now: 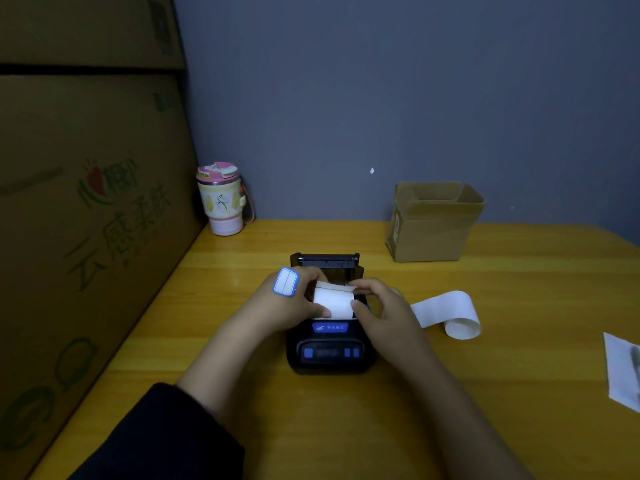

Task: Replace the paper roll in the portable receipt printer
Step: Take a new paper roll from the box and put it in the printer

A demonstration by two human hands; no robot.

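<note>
Left hand [289, 303], right hand [384, 308] and roll [334, 301] hide the paper bay of the printer [327, 355]; its button labels blur; frame edge cuts sheet [621, 368] at right.

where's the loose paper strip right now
Head view: the paper strip lies curled on the table, right of the printer, nearer the camera than the small box.

Left of the printer [327, 344] the table [225, 306] is lying open up to the cartons [86, 220]; right of it a paper strip [450, 313] is blocking.
</note>
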